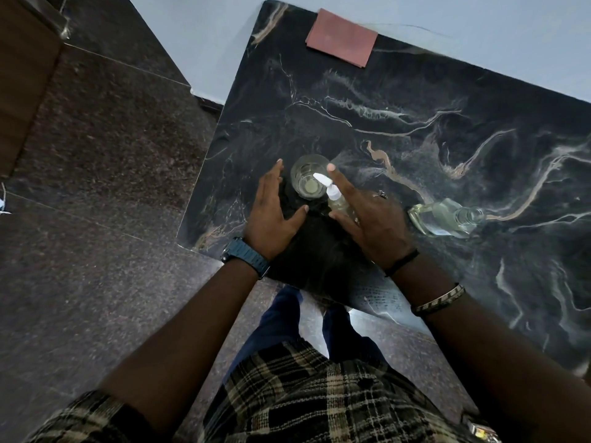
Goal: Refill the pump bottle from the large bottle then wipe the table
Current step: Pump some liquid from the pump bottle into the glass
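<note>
Your two loose, ungripping hands, left (271,212) and right (367,215), around one pump bottle (335,199); one glass (309,177), one large bottle (447,217), one cloth (341,37).

You wear a dark-and-cream plaid shirt (307,394), navy trousers (281,318), a blue-strapped watch (246,255), right-wrist bands (438,302) and a ring (380,195).

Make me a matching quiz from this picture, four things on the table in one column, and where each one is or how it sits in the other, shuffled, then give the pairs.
Things:
1. cloth
2. glass
3. pump bottle
4. large bottle

Places or states:
A. between the two hands, white pump head on top
B. to the right of the right hand, its neck bare of any cap
C. flat at the table's far edge, reddish
D. upright, just beyond the left hand, seen from above

Pairs: 1-C, 2-D, 3-A, 4-B
</note>
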